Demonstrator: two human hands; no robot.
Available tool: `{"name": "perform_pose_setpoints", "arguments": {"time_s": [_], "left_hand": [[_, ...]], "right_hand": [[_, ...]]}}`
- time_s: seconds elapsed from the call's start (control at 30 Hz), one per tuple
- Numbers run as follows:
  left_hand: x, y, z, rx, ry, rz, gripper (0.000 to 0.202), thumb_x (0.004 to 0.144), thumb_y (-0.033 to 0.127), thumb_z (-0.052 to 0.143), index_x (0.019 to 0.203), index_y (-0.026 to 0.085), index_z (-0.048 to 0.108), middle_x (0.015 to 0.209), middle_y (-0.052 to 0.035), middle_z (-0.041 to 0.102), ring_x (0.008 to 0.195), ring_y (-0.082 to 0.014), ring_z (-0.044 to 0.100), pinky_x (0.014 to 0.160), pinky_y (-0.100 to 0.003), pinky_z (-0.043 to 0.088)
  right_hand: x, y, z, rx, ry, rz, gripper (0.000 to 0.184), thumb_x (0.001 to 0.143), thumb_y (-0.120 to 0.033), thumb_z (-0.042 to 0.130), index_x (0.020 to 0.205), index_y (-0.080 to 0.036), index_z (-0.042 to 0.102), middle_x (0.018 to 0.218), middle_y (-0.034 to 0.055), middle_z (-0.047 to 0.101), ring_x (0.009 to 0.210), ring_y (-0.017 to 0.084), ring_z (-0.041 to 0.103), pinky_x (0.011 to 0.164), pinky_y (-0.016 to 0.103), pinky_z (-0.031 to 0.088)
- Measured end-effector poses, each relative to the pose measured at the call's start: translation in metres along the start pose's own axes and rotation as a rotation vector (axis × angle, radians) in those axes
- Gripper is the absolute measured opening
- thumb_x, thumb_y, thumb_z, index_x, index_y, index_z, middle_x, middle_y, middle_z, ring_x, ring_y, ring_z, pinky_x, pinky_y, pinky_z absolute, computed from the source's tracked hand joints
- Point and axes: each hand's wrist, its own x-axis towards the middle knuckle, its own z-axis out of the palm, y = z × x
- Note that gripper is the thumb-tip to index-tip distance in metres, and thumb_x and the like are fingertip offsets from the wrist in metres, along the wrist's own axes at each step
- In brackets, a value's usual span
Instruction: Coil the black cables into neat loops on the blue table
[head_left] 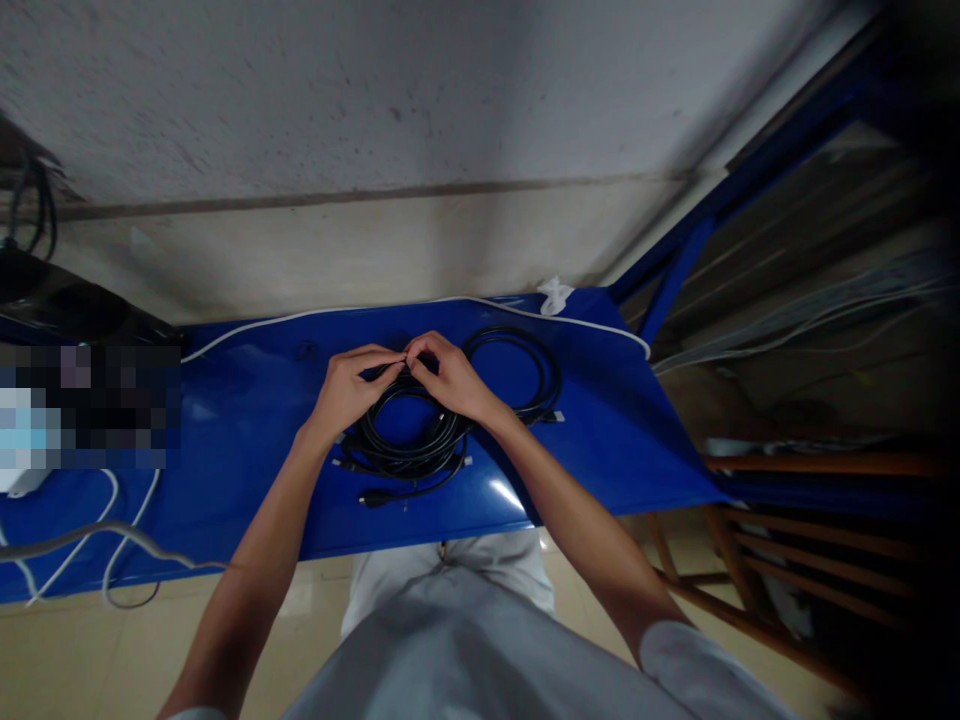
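A coil of black cable lies on the blue table in front of me, its plug ends sticking out at the near side. My left hand and my right hand meet over the far side of the coil, fingers pinched together on the cable; what sits between the fingertips is too small to make out. A second black cable coil lies just to the right, partly behind my right hand.
White cords trail over the table's left end beside a blurred patch. A white scrap sits at the table's far edge by the wall. Blue framing and wooden rails stand to the right.
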Motion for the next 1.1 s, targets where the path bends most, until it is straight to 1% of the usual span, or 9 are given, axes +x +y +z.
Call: {"name": "perform_pose_setpoints", "arguments": {"time_s": [0.37,0.5,0.6,0.73,0.8,0.87,0.93,1.0,1.1], "left_hand": [[-0.001,0.000,0.003,0.022,0.027,0.033,0.013,0.101,0.029,0.079,0.109,0.025,0.090,0.107,-0.0064,0.086,0.094,-0.0218,0.082,0.090,-0.035,0.065],[-0.001,-0.002,0.002,0.031,0.019,0.037,0.014,0.102,0.030,0.078,0.109,0.025,0.090,0.108,-0.0064,0.086,0.095,-0.0224,0.083,0.090,-0.036,0.065],[-0.002,-0.004,0.002,0.050,0.011,0.030,0.015,0.102,0.032,0.078,0.108,0.025,0.090,0.107,-0.0064,0.087,0.094,-0.0231,0.083,0.090,-0.037,0.065],[-0.002,-0.005,0.001,0.046,0.021,0.013,0.014,0.101,0.031,0.078,0.107,0.025,0.089,0.106,-0.0065,0.087,0.093,-0.0230,0.083,0.089,-0.036,0.065],[-0.001,-0.006,0.001,0.053,0.034,0.007,0.014,0.100,0.028,0.077,0.106,0.023,0.089,0.105,-0.0065,0.087,0.093,-0.0223,0.082,0.088,-0.035,0.064],[-0.001,-0.006,0.001,0.069,0.043,-0.006,0.014,0.098,0.024,0.076,0.104,0.022,0.088,0.103,-0.0062,0.086,0.091,-0.0216,0.081,0.088,-0.034,0.063],[-0.001,-0.008,0.000,0.086,0.039,-0.033,0.015,0.095,0.022,0.075,0.103,0.021,0.087,0.101,-0.0057,0.086,0.090,-0.0213,0.080,0.086,-0.033,0.062],[0.000,-0.009,-0.001,0.100,0.034,-0.076,0.013,0.093,0.022,0.076,0.101,0.021,0.086,0.097,-0.0050,0.086,0.088,-0.0215,0.080,0.085,-0.033,0.062],[0.000,-0.013,-0.003,0.096,0.037,-0.132,0.010,0.089,0.023,0.078,0.095,0.020,0.084,0.091,-0.0037,0.084,0.083,-0.0213,0.078,0.081,-0.032,0.061]], "right_hand": [[0.001,0.002,0.003,-0.038,0.051,0.013,0.017,0.105,-0.036,0.069,0.100,-0.020,0.069,0.107,0.0076,0.074,0.102,0.022,0.071,0.099,0.038,0.054],[0.001,0.002,0.002,-0.032,0.044,0.021,0.021,0.106,-0.041,0.068,0.098,-0.021,0.070,0.107,0.0081,0.075,0.102,0.022,0.071,0.100,0.038,0.054],[0.004,0.002,0.001,-0.030,0.011,0.026,0.019,0.105,-0.037,0.067,0.097,-0.020,0.071,0.107,0.0086,0.076,0.101,0.022,0.071,0.098,0.037,0.054],[0.018,-0.004,-0.007,-0.135,-0.105,0.045,0.010,0.100,-0.025,0.065,0.098,-0.018,0.073,0.111,0.0090,0.077,0.102,0.021,0.072,0.098,0.035,0.053],[0.028,-0.014,-0.012,-0.259,-0.187,0.092,0.009,0.097,-0.020,0.066,0.099,-0.018,0.074,0.115,0.0090,0.078,0.104,0.021,0.072,0.099,0.035,0.053],[0.039,-0.028,-0.017,-0.415,-0.290,0.140,0.011,0.097,-0.022,0.067,0.101,-0.017,0.076,0.118,0.0101,0.078,0.107,0.024,0.073,0.098,0.035,0.053],[0.048,-0.044,-0.018,-0.592,-0.402,0.148,0.017,0.100,-0.023,0.065,0.107,-0.015,0.078,0.123,0.0135,0.077,0.110,0.027,0.072,0.096,0.037,0.054],[0.055,-0.060,-0.015,-0.763,-0.486,0.095,0.022,0.102,-0.019,0.062,0.114,-0.011,0.078,0.131,0.0195,0.074,0.115,0.031,0.072,0.098,0.040,0.053],[0.061,-0.080,-0.006,-0.925,-0.540,0.039,0.029,0.103,-0.012,0.061,0.126,-0.005,0.076,0.136,0.0268,0.071,0.121,0.035,0.070,0.101,0.043,0.053]]}}
